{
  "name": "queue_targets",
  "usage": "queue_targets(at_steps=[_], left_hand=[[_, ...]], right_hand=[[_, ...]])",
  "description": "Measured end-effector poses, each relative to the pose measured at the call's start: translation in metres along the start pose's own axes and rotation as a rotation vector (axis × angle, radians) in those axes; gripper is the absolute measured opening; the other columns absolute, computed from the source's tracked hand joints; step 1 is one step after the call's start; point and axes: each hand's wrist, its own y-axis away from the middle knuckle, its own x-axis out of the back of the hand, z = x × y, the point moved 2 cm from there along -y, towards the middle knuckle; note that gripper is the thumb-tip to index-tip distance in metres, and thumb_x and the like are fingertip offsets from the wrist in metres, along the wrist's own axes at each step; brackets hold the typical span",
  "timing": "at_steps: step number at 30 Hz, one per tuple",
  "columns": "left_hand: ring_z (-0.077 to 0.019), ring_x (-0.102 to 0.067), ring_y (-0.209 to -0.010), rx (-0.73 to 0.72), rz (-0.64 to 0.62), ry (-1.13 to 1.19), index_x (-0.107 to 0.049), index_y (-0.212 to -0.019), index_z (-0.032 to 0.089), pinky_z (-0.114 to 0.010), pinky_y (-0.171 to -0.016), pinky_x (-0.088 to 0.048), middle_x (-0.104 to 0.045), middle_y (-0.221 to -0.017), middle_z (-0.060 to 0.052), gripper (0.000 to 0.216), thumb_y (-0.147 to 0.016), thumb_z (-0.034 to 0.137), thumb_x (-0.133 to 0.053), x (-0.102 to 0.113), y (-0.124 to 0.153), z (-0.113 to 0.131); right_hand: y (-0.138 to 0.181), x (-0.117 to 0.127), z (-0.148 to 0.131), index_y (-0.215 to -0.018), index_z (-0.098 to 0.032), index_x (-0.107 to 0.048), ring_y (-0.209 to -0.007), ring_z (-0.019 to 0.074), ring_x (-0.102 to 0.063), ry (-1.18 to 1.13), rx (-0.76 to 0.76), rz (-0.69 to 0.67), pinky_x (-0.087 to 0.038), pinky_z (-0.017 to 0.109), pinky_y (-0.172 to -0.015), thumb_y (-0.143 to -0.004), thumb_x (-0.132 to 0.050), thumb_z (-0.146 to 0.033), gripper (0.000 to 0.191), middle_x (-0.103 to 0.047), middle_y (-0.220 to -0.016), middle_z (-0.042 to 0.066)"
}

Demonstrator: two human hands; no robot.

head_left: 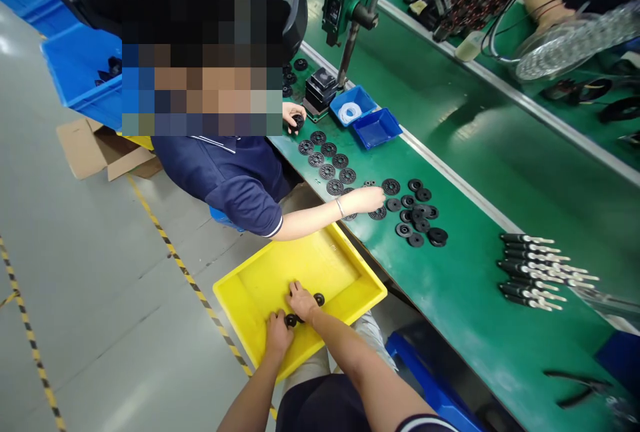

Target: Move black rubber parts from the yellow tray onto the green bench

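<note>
A yellow plastic bin (260, 279) rests by my lap, and both my hands reach down inside it. My left hand (279, 333) is closed against a black round plastic part (291, 321) near the bin's close side. Just beyond it, my right hand (302, 301) has its fingers curled down over a dark part, mostly hidden under the fingertips. Another black round part (319, 299) lies in the bin to the right of that hand. Between my hands more black shows, partly covered by my right wrist.
A co-worker's hand (367, 199) reaches over black discs (327, 171) on the green bench (450, 285). Black wheels (420, 219), metal-tipped shafts (535, 269), pliers (580, 385), blue trays (377, 129) and a press (340, 12) stand along it. A blue stool (425, 379) is beside me.
</note>
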Motion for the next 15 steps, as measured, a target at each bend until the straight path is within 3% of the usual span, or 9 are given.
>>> queue_targets(at_steps=[3,9,15], left_hand=[[-0.0353,-0.059,-0.113,0.023,-0.011,0.029,-0.064,-0.109,0.011,-0.039,-0.100,-0.039,-0.067,-0.107,-0.016,0.026,-0.084,0.010,-0.066,-0.005,-0.001,0.001],[-0.0238,-0.067,-0.093,0.129,-0.017,0.227,-0.060,-0.096,0.016,-0.028,-0.081,-0.045,-0.070,-0.094,-0.008,0.027,-0.078,-0.003,-0.059,-0.011,0.004,-0.008],[-0.0206,-0.065,-0.120,0.165,0.027,0.511,-0.064,-0.112,0.016,-0.026,-0.107,-0.046,-0.071,-0.125,-0.011,0.036,-0.082,-0.003,-0.056,-0.010,0.000,0.005]], right_hand=[[-0.005,0.001,0.003,-0.118,-0.013,-0.068,-0.134,0.0329,-0.050,-0.004,-0.057,-0.002,-0.060,0.041,-0.092,-0.103,-0.058,-0.010,0.018,-0.055,-0.140,0.013],[0.013,0.006,0.035,-0.118,-0.013,-0.067,-0.125,0.0308,-0.055,-0.002,-0.282,0.008,-0.058,0.042,-0.093,-0.097,-0.069,-0.013,0.021,-0.056,-0.135,0.013],[0.036,-0.018,0.053,-0.120,-0.013,-0.066,-0.121,0.0293,-0.058,0.039,-0.477,-0.052,-0.058,0.041,-0.090,-0.102,-0.065,-0.019,0.019,-0.059,-0.130,0.012]])
